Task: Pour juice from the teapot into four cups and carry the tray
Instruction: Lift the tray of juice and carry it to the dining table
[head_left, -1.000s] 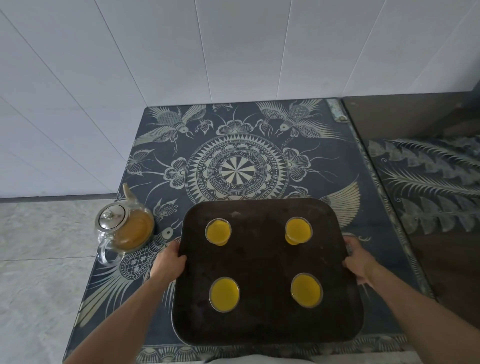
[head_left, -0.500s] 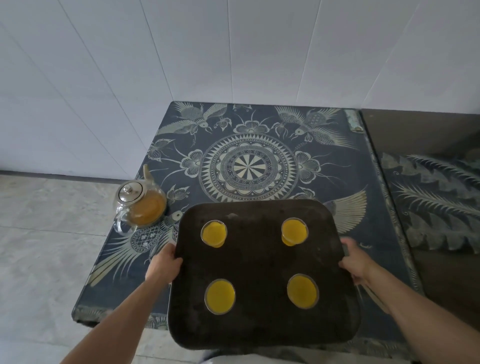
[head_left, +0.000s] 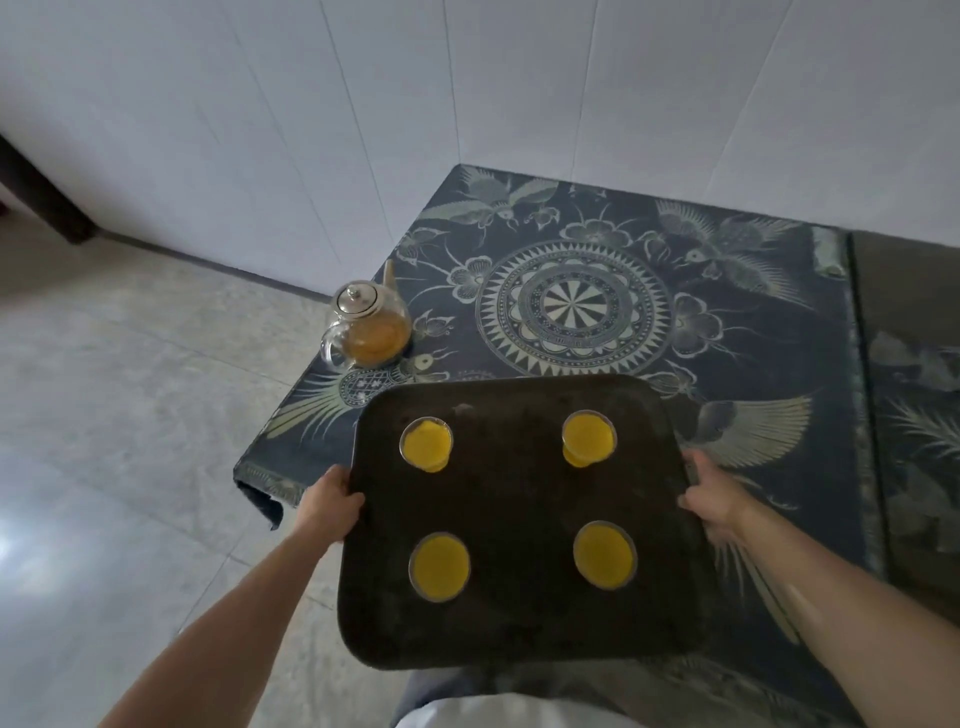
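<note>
Counter (head_left: 779, 322), right half of frame: dark patterned cloth draped over it, corner hanging off at centre-left. Floor fills the left side.

Tray (head_left: 519, 499), lower centre: dark, flat, rigid, rounded corners. It reads as lifted, with its near edge out past the counter over your lap. Expect it to stay stiff, with no flex, but the surface looks smooth, so the cups can slide if you tilt it.

Your left hand (head_left: 330, 506) grips the tray's left rim with fingers curled under and thumb on top. Your right hand (head_left: 714, 501) does the same on the right rim. Both holds sit about mid-length, opposite each other, which is good for balance. Keep them there.

Teapot (head_left: 370, 326), centre-left, stands on the counter near its edge. It is glass and partly full. Leave it.

Four cups (head_left: 439, 566) stand in a square on the tray, well apart and upright, filled with yellow juice close to the brim. They look small, clear, light and top-heavy. Judgement: pouring is done and the carry is under way. The main risk is slosh, so move level and slow.
</note>
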